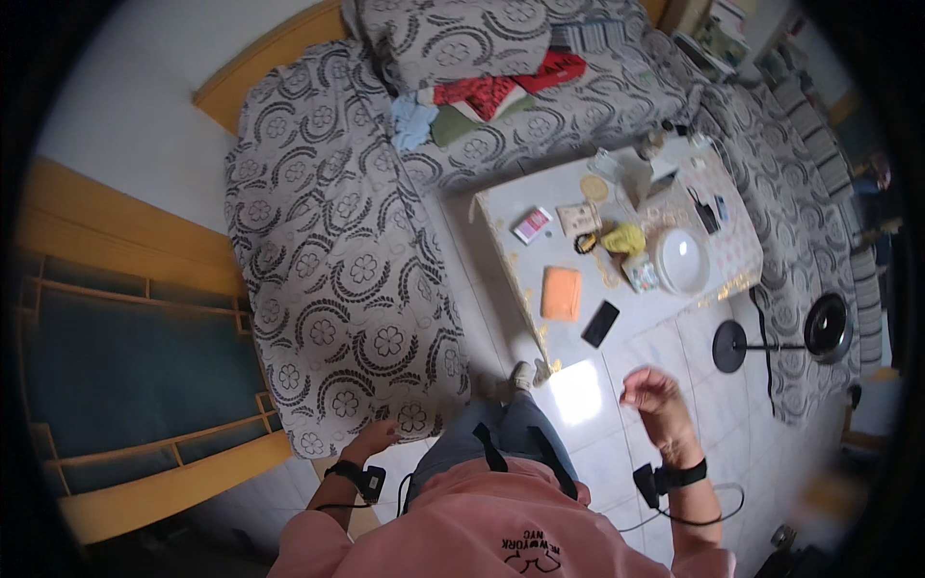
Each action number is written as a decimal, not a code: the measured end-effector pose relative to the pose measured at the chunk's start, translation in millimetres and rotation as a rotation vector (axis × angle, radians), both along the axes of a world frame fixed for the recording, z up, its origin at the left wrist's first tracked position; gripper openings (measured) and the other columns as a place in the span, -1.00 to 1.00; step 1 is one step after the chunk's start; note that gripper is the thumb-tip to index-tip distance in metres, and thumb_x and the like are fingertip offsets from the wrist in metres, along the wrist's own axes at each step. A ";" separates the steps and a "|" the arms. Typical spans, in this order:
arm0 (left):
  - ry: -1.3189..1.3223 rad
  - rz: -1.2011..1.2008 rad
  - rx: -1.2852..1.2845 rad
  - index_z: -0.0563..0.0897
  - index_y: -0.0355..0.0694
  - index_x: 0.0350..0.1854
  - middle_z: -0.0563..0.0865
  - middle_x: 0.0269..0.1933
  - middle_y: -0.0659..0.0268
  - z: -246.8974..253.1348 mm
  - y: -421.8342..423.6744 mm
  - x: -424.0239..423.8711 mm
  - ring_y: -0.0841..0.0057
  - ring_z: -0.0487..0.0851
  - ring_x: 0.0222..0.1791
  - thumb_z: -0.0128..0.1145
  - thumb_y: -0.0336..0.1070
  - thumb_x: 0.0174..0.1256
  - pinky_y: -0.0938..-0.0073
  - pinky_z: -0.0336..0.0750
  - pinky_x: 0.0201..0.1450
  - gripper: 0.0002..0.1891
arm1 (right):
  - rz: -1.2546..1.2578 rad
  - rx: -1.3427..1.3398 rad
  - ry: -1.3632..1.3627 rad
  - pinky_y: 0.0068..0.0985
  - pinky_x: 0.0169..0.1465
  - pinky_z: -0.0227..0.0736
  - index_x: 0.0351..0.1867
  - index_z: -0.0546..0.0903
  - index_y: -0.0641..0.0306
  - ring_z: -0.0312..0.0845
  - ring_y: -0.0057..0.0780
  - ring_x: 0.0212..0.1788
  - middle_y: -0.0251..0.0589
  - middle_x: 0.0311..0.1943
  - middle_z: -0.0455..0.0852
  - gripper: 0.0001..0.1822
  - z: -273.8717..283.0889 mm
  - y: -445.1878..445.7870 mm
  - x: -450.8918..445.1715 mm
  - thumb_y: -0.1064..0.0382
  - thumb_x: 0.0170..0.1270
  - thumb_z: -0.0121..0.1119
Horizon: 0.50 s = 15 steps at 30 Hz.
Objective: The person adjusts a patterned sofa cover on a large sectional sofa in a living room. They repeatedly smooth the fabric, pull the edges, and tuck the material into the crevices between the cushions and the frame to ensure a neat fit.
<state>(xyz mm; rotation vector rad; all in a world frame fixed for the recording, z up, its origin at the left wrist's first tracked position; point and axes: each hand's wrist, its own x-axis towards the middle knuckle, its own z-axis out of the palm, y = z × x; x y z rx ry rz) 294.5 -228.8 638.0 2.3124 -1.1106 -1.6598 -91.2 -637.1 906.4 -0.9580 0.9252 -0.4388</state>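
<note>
My left hand (pixel 377 438) hangs low beside the near end of a patterned sofa cover (pixel 347 289). Its fingers are partly hidden, and I cannot make out whether they touch the cloth. To the right, my right hand (pixel 652 403) is held over the tiled floor, fingers loosely curled, with nothing visible in it. The closest thing to it on the table is a black smartphone (pixel 600 324). An orange folded cloth or pouch (pixel 561 293) lies left of the phone. Both wrists carry black strapped devices with cables.
The low table (pixel 506 209) also bears a white round bowl (pixel 683 260), a yellow bag (pixel 624 238), a pink-and-white packet (pixel 532 225) and a black cord (pixel 704 213). A black round-based stand (pixel 730 347) stands right of it. Clothes (pixel 477 97) lie on the far sofa.
</note>
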 end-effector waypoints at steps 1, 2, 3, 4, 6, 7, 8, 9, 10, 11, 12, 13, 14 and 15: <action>-0.034 -0.036 0.025 0.59 -0.24 0.19 0.74 0.00 0.00 -3.0 0.8 -0.1 0.11 0.70 0.02 0.23 -0.10 0.26 0.22 0.56 0.07 -0.50 | -0.061 0.176 0.036 -0.55 -0.20 0.55 -0.28 0.67 0.29 0.65 -0.50 -0.36 -0.31 -0.39 0.72 -0.84 -23.5 -0.8 -17.8 0.46 0.12 0.41; -0.036 -0.034 0.019 0.60 -0.24 0.18 0.75 -0.02 0.00 -7.6 1.1 -0.2 0.10 0.70 0.01 0.23 -0.09 0.25 0.21 0.56 0.06 -0.51 | -0.036 0.231 0.103 -0.53 -0.23 0.55 -0.29 0.67 0.30 0.64 -0.48 -0.40 -0.28 -0.41 0.72 -0.87 -44.7 -0.6 -31.9 0.46 0.14 0.38; -0.039 -0.022 0.020 0.61 -0.24 0.16 0.75 -0.03 0.00 -13.0 3.8 -3.1 0.10 0.70 0.01 0.24 -0.08 0.25 0.21 0.57 0.06 -0.52 | 0.005 0.241 0.138 -0.61 -0.22 0.48 -0.29 0.67 0.35 0.58 -0.56 -0.40 -0.29 -0.44 0.71 -0.91 -63.9 -1.9 -42.0 0.45 0.18 0.35; -0.032 0.006 0.031 0.61 -0.24 0.14 0.76 -0.05 0.01 -19.8 6.8 -7.9 0.09 0.70 0.00 0.24 -0.07 0.25 0.20 0.57 0.06 -0.52 | 0.061 0.222 0.217 -0.61 -0.30 0.45 -0.32 0.67 0.35 0.57 -0.55 -0.46 -0.28 -0.47 0.69 -0.88 -78.2 -4.3 -50.3 0.38 0.18 0.38; -0.050 0.026 -0.017 0.62 -0.26 0.13 0.72 0.02 0.01 -33.7 11.7 -17.8 0.07 0.67 0.06 0.22 -0.05 0.29 0.16 0.54 0.10 -0.53 | 0.173 0.134 0.443 -0.60 -0.42 0.38 -0.37 0.64 0.34 0.51 -0.55 -0.55 -0.29 -0.54 0.63 -0.84 -96.0 -12.8 -55.1 0.33 0.13 0.42; -0.066 0.003 -0.019 0.62 -0.25 0.16 0.70 0.07 0.01 -40.5 12.5 -22.9 0.09 0.64 0.11 0.20 -0.05 0.33 0.16 0.53 0.14 -0.53 | 0.199 0.148 0.445 -0.58 -0.44 0.37 -0.41 0.62 0.32 0.49 -0.55 -0.57 -0.31 -0.55 0.60 -0.82 -100.3 -19.3 -51.5 0.32 0.13 0.42; -0.086 -0.041 0.039 0.62 -0.25 0.19 0.68 0.13 0.02 -44.6 14.8 -28.2 0.10 0.61 0.16 0.17 -0.06 0.36 0.15 0.51 0.18 -0.54 | 0.220 0.152 0.486 -0.56 -0.47 0.37 -0.44 0.59 0.29 0.48 -0.55 -0.58 -0.33 -0.56 0.57 -0.80 -102.7 -27.1 -43.8 0.30 0.12 0.43; -0.114 -0.113 0.064 0.63 -0.23 0.18 0.65 0.19 0.03 -49.2 13.4 -33.6 0.10 0.57 0.23 0.16 -0.04 0.39 0.14 0.48 0.23 -0.56 | 0.256 0.207 0.478 -0.57 -0.51 0.30 -0.49 0.56 0.27 0.41 -0.57 -0.61 -0.35 -0.59 0.51 -0.75 -102.6 -36.9 -33.8 0.26 0.11 0.45; -0.107 -0.058 0.055 0.65 -0.24 0.15 0.67 0.17 0.03 -50.9 13.8 -39.6 0.10 0.61 0.18 0.17 -0.02 0.39 0.15 0.50 0.21 -0.55 | 0.328 0.119 0.540 -0.59 -0.53 0.25 -0.51 0.55 0.26 0.34 -0.59 -0.62 -0.38 -0.61 0.45 -0.74 -101.9 -45.2 -22.0 0.25 0.10 0.45; -0.072 0.027 0.060 0.63 -0.25 0.16 0.68 0.15 0.02 -53.2 11.0 -42.3 0.09 0.61 0.17 0.19 -0.02 0.36 0.16 0.49 0.22 -0.54 | 0.367 0.121 0.509 -0.59 -0.54 0.21 -0.54 0.52 0.24 0.29 -0.61 -0.63 -0.40 -0.62 0.42 -0.72 -100.9 -55.6 -7.5 0.25 0.13 0.43; -0.036 0.085 0.068 0.62 -0.26 0.16 0.69 0.13 0.02 -53.3 9.6 -46.7 0.08 0.62 0.17 0.21 -0.02 0.33 0.17 0.48 0.24 -0.52 | 0.420 0.120 0.491 -0.59 -0.55 0.17 -0.57 0.49 0.23 0.24 -0.64 -0.64 -0.42 -0.62 0.39 -0.70 -98.1 -63.7 5.9 0.24 0.16 0.40; -0.038 0.105 0.057 0.62 -0.25 0.16 0.70 0.12 0.02 -53.4 6.8 -48.8 0.07 0.62 0.17 0.21 -0.02 0.33 0.18 0.49 0.24 -0.52 | 0.433 0.148 0.492 -0.59 -0.56 0.13 -0.59 0.46 0.21 0.20 -0.65 -0.66 -0.44 -0.64 0.36 -0.69 -94.9 -72.9 19.7 0.24 0.18 0.38; -0.044 0.092 0.057 0.62 -0.24 0.16 0.70 0.12 0.02 -53.6 3.5 -49.3 0.07 0.63 0.17 0.21 -0.02 0.32 0.19 0.49 0.24 -0.52 | 0.454 0.169 0.477 -0.59 -0.57 0.09 -0.60 0.44 0.19 0.17 -0.67 -0.67 -0.46 -0.66 0.33 -0.67 -92.0 -83.6 35.3 0.24 0.20 0.36; -0.048 0.079 0.044 0.62 -0.24 0.17 0.70 0.11 0.03 -53.2 0.9 -49.6 0.07 0.63 0.16 0.20 -0.01 0.32 0.19 0.49 0.23 -0.52 | 0.472 0.181 0.466 -0.59 -0.58 0.06 -0.61 0.41 0.17 0.13 -0.69 -0.68 -0.48 -0.68 0.30 -0.66 -90.2 -95.2 52.9 0.23 0.22 0.33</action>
